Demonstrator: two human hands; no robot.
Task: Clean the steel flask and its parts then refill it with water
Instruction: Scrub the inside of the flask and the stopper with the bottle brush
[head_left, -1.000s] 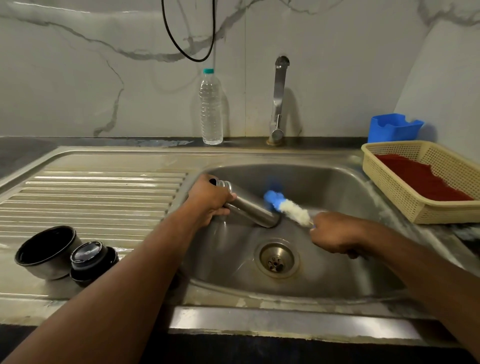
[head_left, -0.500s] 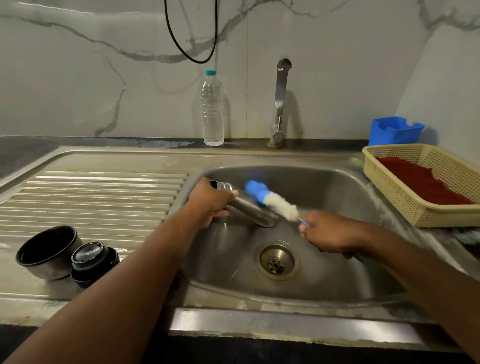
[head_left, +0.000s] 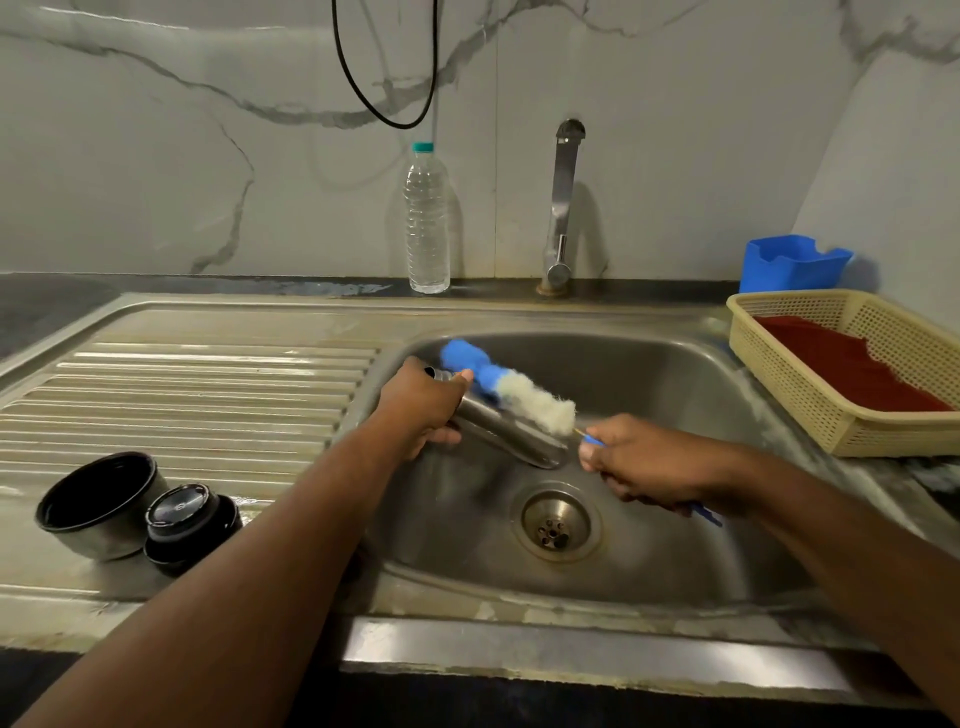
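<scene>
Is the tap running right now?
Off, as far as the view shows: no stream falls from the tap into the sink, and nothing splashes around the drain.

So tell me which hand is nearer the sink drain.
Right. The right hand grips the brush handle just above and right of the drain; the left hand holds the steel flask farther up-left.
</scene>
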